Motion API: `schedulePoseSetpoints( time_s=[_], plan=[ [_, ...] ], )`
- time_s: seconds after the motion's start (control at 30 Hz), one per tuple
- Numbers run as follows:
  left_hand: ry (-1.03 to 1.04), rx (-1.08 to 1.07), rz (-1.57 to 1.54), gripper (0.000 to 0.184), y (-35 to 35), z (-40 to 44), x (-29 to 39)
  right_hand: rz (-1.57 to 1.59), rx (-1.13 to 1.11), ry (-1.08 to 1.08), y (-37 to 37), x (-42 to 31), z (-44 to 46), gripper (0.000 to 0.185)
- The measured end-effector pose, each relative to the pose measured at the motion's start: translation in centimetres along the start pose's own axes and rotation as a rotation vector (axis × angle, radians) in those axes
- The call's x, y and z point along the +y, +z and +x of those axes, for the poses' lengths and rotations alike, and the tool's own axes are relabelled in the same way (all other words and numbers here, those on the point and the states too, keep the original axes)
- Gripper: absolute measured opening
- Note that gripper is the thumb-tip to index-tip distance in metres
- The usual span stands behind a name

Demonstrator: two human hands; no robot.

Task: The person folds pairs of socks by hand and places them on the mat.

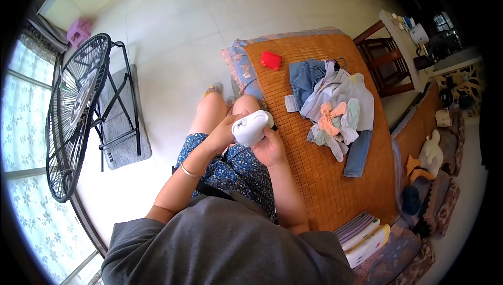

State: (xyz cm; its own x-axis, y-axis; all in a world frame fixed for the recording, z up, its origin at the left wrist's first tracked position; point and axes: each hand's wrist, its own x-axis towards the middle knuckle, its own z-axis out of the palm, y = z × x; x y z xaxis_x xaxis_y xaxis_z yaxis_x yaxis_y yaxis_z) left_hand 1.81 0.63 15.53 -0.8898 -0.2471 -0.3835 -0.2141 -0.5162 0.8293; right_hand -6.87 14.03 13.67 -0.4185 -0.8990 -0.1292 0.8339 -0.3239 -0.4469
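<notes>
White, rounded bundle of soft cloth (249, 129) sits above the lap, held between two bare hands. Fingers of the left hand (225, 132) are closed on its left side; the right hand (269, 150) is clamped on its right side, thumb against the cloth. Blue flower-patterned shorts (230, 174) lie below. Just beside the knees spreads an orange-brown woven mat (314, 201), bearing a small bright-red pouch (271, 60) and a loose heap of pale grey and blue denim clothes (340, 94), with crumpled peach fabric pieces (330, 118) on top
</notes>
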Motion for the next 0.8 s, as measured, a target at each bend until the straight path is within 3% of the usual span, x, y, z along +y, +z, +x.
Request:
schedulePoseSetpoints(
  time_s=[0.13,0.2,0.27,0.33,0.4,0.47,0.53,0.6,0.7,0.77,0.8],
  plan=[
    [0.153,-0.079,0.204,0.046,0.4,0.4,-1.3,0.135,-0.086,-0.002,-1.2,0.9,-0.3,0.046],
    [0.059,-0.138,-0.029,0.040,0.4,0.7,-1.6,0.211,-0.140,0.002,-1.3,0.7,-0.3,0.046],
    [0.060,-0.209,-0.025,0.037,-0.2,1.2,-1.3,-0.021,-0.051,-0.009,-0.9,0.2,-0.3,0.044],
    [0.153,-0.179,0.136,0.040,0.1,1.3,0.1,-0.084,0.025,-0.035,0.7,-0.3,0.1,0.044],
    [0.117,-0.089,0.129,0.044,-0.4,1.8,0.1,-0.149,0.092,-0.056,0.9,-0.6,0.4,0.045],
    [0.109,-0.061,-0.283,0.043,-0.5,1.5,1.0,-0.417,0.173,-0.075,0.1,-0.9,0.5,0.044],
    [0.087,-0.082,-0.367,0.042,-0.4,0.6,1.1,-0.449,0.185,-0.081,0.0,-0.5,0.7,0.044],
    [0.381,-0.112,0.339,0.045,-0.5,0.2,1.0,-0.481,0.195,-0.081,-0.2,-0.2,0.8,0.043],
    [0.372,-0.059,0.306,0.050,-0.9,0.7,0.0,-0.538,0.189,-0.052,0.1,-0.2,1.2,0.042],
    [0.359,-0.026,0.329,0.051,-1.0,0.9,-0.1,-0.382,0.191,-0.070,1.0,-0.2,1.2,0.042],
    [0.370,0.042,0.288,0.044,-0.8,1.0,-0.1,-0.382,0.190,-0.071,0.9,-0.2,1.1,0.042]
  ],
)
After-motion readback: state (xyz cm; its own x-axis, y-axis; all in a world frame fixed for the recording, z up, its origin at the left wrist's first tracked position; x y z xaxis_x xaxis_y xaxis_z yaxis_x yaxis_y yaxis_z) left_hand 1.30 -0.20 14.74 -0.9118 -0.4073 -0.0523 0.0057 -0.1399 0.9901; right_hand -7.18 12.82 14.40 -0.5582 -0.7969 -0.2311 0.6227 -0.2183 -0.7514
